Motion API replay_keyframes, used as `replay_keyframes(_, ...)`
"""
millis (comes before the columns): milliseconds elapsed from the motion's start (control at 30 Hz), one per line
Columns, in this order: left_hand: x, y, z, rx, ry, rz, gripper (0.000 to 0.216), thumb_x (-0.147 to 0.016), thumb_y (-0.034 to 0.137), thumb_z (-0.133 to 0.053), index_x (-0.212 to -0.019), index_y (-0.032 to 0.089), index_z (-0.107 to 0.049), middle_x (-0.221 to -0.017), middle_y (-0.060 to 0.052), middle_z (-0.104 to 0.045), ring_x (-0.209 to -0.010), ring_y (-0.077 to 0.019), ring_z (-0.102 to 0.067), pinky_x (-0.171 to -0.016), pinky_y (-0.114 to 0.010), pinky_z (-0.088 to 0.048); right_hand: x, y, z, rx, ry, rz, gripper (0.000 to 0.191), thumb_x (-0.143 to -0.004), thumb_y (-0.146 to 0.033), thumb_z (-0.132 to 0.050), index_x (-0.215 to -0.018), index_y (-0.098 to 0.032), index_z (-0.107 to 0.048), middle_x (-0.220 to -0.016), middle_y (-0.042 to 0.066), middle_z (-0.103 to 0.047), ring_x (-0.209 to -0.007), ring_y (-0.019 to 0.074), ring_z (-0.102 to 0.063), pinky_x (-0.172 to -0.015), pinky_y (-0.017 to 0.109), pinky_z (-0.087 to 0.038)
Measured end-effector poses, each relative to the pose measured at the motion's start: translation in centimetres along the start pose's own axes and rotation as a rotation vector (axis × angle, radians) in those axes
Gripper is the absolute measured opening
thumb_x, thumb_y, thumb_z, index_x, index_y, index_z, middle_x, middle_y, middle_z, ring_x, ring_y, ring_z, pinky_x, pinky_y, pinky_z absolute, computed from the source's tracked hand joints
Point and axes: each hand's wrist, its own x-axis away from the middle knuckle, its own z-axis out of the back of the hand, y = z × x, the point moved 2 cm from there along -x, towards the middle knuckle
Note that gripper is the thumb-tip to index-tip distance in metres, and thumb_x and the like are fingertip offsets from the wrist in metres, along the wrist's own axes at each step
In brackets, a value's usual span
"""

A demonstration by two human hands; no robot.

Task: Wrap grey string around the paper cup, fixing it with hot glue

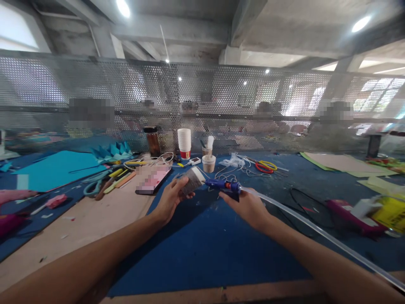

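My left hand [171, 197] is closed round a small cup-shaped piece [191, 180], dark grey on its side with a white end, tilted toward the right. In my right hand [249, 207] is a blue glue gun [223, 185], its nozzle at or very near the white end; I cannot tell whether they touch. A long clear glue stick [303, 223] runs out of the gun's back toward the lower right. Just behind my hands stands a small pale cup [209, 163]. A phone with a pink screen [155, 179] lies left of my left hand.
Scissors, red and yellow [265, 166], lie behind my right hand. A stack of paper cups [184, 143] and a dark-lidded jar [152, 142] stand at the back. Blue paper [60, 169] covers the left. Perforated metal panels [202, 93] close off the back.
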Motion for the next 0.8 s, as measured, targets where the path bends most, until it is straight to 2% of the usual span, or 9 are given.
replay_keyframes(100, -0.2, -0.2, 0.2, 0.023, 0.011, -0.003, 0.047, -0.080, 0.053, -0.079, -0.106, 0.015, -0.069, -0.099, -0.008, -0.075, -0.077, -0.0207, -0.071, -0.074, -0.035, -0.056, -0.5, 0.2, 0.6, -0.197, -0.070, -0.106, 0.030, -0.095, -0.047, -0.058, -0.090, -0.021, -0.072, -0.064, 0.004, -0.071, -0.061, 0.0223, -0.069, -0.058, 0.031, -0.047)
replay_keyframes(233, -0.4, -0.4, 0.4, 0.025, 0.041, -0.039, 0.046, -0.078, 0.050, -0.082, -0.106, 0.017, -0.067, -0.102, -0.006, -0.073, -0.079, -0.0197, -0.073, -0.076, -0.035, -0.057, -0.9, 0.7, 1.6, -0.508, -0.352, -0.151, 0.034, -0.095, -0.041, -0.057, -0.067, -0.022, -0.058, -0.047, -0.002, -0.059, -0.048, 0.0159, -0.061, -0.059, 0.029, -0.050)
replay_keyframes(333, -0.5, -0.4, 0.3, 0.034, 0.065, -0.056, 0.049, -0.073, 0.048, -0.086, -0.104, 0.016, -0.066, -0.101, -0.007, -0.073, -0.079, -0.0193, -0.073, -0.077, -0.035, -0.058, -0.4, 1.2, 1.9, -0.654, -0.579, -0.161, 0.038, -0.094, -0.043, -0.059, -0.063, -0.022, -0.053, -0.050, -0.003, -0.058, -0.049, 0.0140, -0.061, -0.059, 0.027, -0.049)
replay_keyframes(400, -0.5, -0.4, 0.2, 0.038, 0.079, -0.064, 0.051, -0.069, 0.046, -0.089, -0.103, 0.017, -0.066, -0.103, -0.007, -0.073, -0.078, -0.0189, -0.072, -0.077, -0.035, -0.058, 0.2, 1.5, 1.7, -0.667, -0.659, -0.207, 0.039, -0.093, -0.047, -0.062, -0.065, -0.020, -0.058, -0.056, -0.001, -0.062, -0.054, 0.0142, -0.064, -0.060, 0.026, -0.049)
replay_keyframes(500, -0.5, -0.4, 0.1, 0.031, 0.076, -0.071, 0.052, -0.067, 0.044, -0.091, -0.105, 0.017, -0.066, -0.106, -0.008, -0.074, -0.081, -0.0191, -0.072, -0.078, -0.035, -0.059, 1.1, 2.0, 1.2, -0.612, -0.677, -0.256, 0.040, -0.090, -0.054, -0.065, -0.076, -0.017, -0.067, -0.067, 0.002, -0.068, -0.058, 0.0152, -0.064, -0.058, 0.026, -0.047)
replay_keyframes(600, -0.5, -0.4, 0.1, 0.025, 0.070, -0.084, 0.053, -0.066, 0.043, -0.092, -0.105, 0.018, -0.066, -0.106, -0.007, -0.074, -0.083, -0.0200, -0.072, -0.080, -0.036, -0.059, 1.4, 2.1, 0.8, -0.408, -0.635, -0.167, 0.047, -0.092, -0.059, -0.060, -0.076, -0.016, -0.071, -0.068, 0.002, -0.067, -0.059, 0.0148, -0.058, -0.056, 0.026, -0.040)
replay_keyframes(700, -0.5, -0.5, 0.2, 0.016, 0.061, -0.094, 0.054, -0.067, 0.044, -0.091, -0.106, 0.018, -0.065, -0.105, -0.006, -0.074, -0.084, -0.0212, -0.072, -0.080, -0.037, -0.059, 1.6, 2.1, 0.5, -0.166, -0.568, -0.125, 0.056, -0.095, -0.066, -0.054, -0.070, -0.018, -0.069, -0.065, 0.001, -0.063, -0.060, 0.0147, -0.055, -0.055, 0.027, -0.031)
replay_keyframes(800, -0.6, -0.7, 0.2, 0.003, 0.042, -0.106, 0.053, -0.069, 0.045, -0.089, -0.108, 0.018, -0.064, -0.108, -0.007, -0.073, -0.088, -0.0222, -0.072, -0.082, -0.038, -0.059, 1.8, 1.8, 0.6, 0.046, -0.498, -0.117, 0.058, -0.097, -0.069, -0.050, -0.071, -0.019, -0.067, -0.071, 0.003, -0.068, -0.065, 0.0174, -0.060, -0.057, 0.028, -0.027)
